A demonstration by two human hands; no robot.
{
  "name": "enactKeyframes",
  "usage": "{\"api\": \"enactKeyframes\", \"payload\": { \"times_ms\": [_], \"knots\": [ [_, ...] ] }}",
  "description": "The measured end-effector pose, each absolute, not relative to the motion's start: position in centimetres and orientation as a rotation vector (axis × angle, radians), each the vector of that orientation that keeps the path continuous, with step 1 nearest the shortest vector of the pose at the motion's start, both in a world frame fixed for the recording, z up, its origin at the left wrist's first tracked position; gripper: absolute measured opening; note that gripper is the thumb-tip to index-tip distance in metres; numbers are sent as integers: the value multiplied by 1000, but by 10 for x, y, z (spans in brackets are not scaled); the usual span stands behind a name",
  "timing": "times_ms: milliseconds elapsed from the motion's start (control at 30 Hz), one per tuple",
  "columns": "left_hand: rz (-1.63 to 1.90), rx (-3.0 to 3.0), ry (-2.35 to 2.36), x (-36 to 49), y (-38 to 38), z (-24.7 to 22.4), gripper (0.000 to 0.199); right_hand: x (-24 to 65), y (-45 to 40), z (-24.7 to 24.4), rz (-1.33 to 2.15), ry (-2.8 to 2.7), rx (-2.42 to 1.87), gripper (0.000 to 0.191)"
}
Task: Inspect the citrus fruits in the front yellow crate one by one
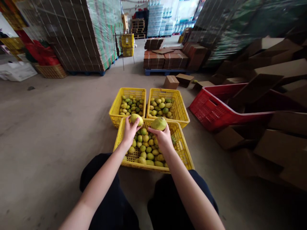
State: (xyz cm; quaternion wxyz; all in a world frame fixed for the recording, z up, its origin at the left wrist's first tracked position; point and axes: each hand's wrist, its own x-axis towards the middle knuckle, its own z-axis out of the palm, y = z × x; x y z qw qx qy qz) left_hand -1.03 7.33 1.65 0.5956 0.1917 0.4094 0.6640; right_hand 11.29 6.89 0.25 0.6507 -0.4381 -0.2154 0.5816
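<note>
My left hand (130, 131) is closed around a yellow lemon (136, 119), held above the far rim of the near yellow crate (184, 150). A larger, greener lemon (158, 124) sits in the fingers of my right hand (164, 135), level with the first and a little apart from it. Below both hands, the near crate holds many yellow and green lemons (150, 156), with its perforated bottom showing at the left. Two more yellow crates stand just behind it: the left crate (115, 108) and the right crate (181, 107), each partly filled with lemons.
To the right stands a red crate (208, 108) among a heap of cardboard boxes (275, 140). Flattened cartons (165, 60) lie on a blue pallet ahead. Tall wrapped stacks (72, 35) rise at the left and right. Concrete floor (59, 127) stretches along the left side.
</note>
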Motion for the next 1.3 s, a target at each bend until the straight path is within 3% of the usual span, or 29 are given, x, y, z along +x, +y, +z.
{"api": "enactKeyframes", "payload": {
  "times_ms": [233, 400, 1300],
  "knots": [
    [1654, 1301, 1156, -11, 71, 1, 58, 116, 70, -3, 963, -864, -1108, 55],
    [1701, 1853, 1296, -13, 69, -4, 52, 116, 69, -5, 882, -953, -1084, 53],
    [1712, 1888, 1267, -12, 68, 1, 42, 113, 67, 0, 900, -948, -1141, 47]
  ]
}}
